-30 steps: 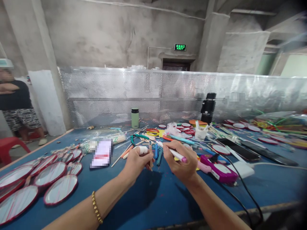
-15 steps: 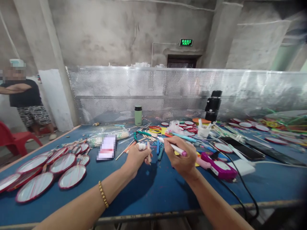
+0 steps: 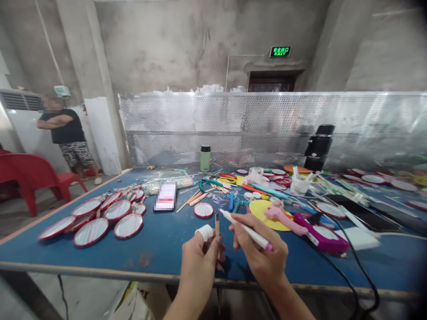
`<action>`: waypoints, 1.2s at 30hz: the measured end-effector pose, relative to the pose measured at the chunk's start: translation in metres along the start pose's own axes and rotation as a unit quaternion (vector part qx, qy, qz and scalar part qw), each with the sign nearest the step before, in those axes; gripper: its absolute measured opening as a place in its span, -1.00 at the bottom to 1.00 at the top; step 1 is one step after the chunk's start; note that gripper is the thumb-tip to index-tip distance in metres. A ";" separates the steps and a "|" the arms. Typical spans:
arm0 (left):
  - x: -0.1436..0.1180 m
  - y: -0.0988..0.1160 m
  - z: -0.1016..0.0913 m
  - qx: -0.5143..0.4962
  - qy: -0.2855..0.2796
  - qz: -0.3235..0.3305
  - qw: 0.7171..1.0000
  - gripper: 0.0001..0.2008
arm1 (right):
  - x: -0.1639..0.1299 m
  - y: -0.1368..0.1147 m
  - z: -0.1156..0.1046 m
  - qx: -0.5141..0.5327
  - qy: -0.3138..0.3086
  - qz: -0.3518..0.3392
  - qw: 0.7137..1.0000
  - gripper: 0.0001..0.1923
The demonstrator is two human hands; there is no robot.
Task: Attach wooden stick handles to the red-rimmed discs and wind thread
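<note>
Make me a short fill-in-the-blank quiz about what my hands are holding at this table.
1. The right hand holds a white marker with a ____ end.
2. The left hand holds a thin wooden ____.
3. A white bandage wraps the left ____.
4. The table top is ____.

Missing words: pink; stick; thumb; blue

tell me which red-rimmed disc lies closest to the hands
The lone red-rimmed disc just beyond the left hand; the others sit clustered far left or far back.
</note>
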State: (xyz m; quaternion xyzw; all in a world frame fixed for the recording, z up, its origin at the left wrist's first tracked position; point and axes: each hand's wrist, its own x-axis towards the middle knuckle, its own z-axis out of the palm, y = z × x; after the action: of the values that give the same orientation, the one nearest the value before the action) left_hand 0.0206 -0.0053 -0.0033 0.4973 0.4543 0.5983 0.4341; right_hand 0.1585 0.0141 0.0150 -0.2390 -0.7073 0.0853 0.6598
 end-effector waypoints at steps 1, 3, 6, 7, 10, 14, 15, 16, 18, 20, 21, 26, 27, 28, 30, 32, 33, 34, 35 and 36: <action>0.001 -0.001 0.001 -0.011 -0.017 -0.001 1.000 -0.70 | -0.003 -0.002 0.001 -0.006 -0.002 -0.012 1.000 -0.75; 0.004 0.000 0.001 -0.045 -0.045 -0.003 0.998 -0.71 | -0.006 -0.006 0.001 -0.028 0.004 -0.033 0.999 -0.77; 0.010 0.005 -0.001 -0.081 -0.043 -0.022 0.996 -0.69 | -0.001 -0.008 0.000 -0.067 0.026 -0.053 0.996 -0.82; 0.011 0.006 -0.002 -0.080 -0.041 -0.026 0.996 -0.68 | 0.001 -0.008 0.000 -0.076 0.030 -0.055 0.995 -0.83; 0.011 0.007 -0.003 -0.058 -0.046 -0.023 0.997 -0.66 | 0.006 -0.006 0.001 -0.081 0.019 -0.043 0.996 -0.85; 0.006 0.007 -0.004 -0.039 -0.052 -0.013 0.998 -0.66 | -0.002 -0.007 0.002 -0.080 0.009 -0.033 0.996 -0.84; 0.005 0.007 -0.005 -0.036 -0.056 -0.011 0.998 -0.67 | -0.005 -0.008 0.002 -0.082 0.013 -0.036 0.996 -0.84; 0.004 0.006 -0.006 -0.033 -0.059 -0.008 0.998 -0.68 | -0.008 -0.009 0.002 -0.085 0.019 -0.037 0.996 -0.84; 0.002 0.006 -0.007 -0.027 -0.064 -0.004 0.998 -0.70 | -0.012 -0.011 0.002 -0.090 0.037 -0.026 0.995 -0.84; 0.002 0.006 -0.008 -0.020 -0.065 0.001 0.998 -0.72 | -0.014 -0.011 0.002 -0.092 0.054 -0.008 0.994 -0.84; 0.001 0.005 -0.008 -0.015 -0.065 0.003 0.998 -0.72 | -0.014 -0.012 0.002 -0.092 0.057 -0.003 0.994 -0.84; 0.001 0.004 -0.008 0.000 -0.070 0.007 0.998 -0.75 | -0.015 -0.012 0.001 -0.086 0.037 -0.009 0.996 -0.83; 0.001 0.004 -0.008 0.001 -0.072 0.007 0.997 -0.75 | -0.014 -0.012 0.001 -0.083 0.033 -0.007 0.996 -0.83; 0.001 0.004 -0.008 0.002 -0.072 0.007 0.997 -0.75 | -0.014 -0.012 0.001 -0.079 0.030 -0.006 0.996 -0.83; 0.000 0.004 -0.008 0.002 -0.069 0.006 0.998 -0.76 | -0.014 -0.011 0.001 -0.072 0.019 -0.008 0.997 -0.83; 0.000 0.005 -0.007 -0.004 -0.065 0.006 0.998 -0.76 | -0.014 -0.010 0.001 -0.066 0.009 -0.012 0.998 -0.82; 0.000 0.005 -0.007 -0.009 -0.064 0.006 0.998 -0.75 | -0.013 -0.010 0.001 -0.065 0.007 -0.014 0.998 -0.82; 0.000 0.005 -0.006 -0.014 -0.065 0.005 0.998 -0.75 | -0.013 -0.010 0.002 -0.064 0.006 -0.015 0.998 -0.81; -0.001 0.006 -0.006 -0.017 -0.066 0.005 0.998 -0.75 | -0.013 -0.010 0.002 -0.064 0.005 -0.016 0.998 -0.81; -0.001 0.006 -0.006 -0.019 -0.067 0.005 0.998 -0.74 | -0.013 -0.010 0.002 -0.065 0.003 -0.017 0.998 -0.81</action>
State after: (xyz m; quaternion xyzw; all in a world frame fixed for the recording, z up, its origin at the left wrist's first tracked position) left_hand 0.0146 -0.0080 0.0015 0.5302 0.4107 0.5742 0.4696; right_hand 0.1547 0.0003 0.0075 -0.2692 -0.7130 0.0274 0.6468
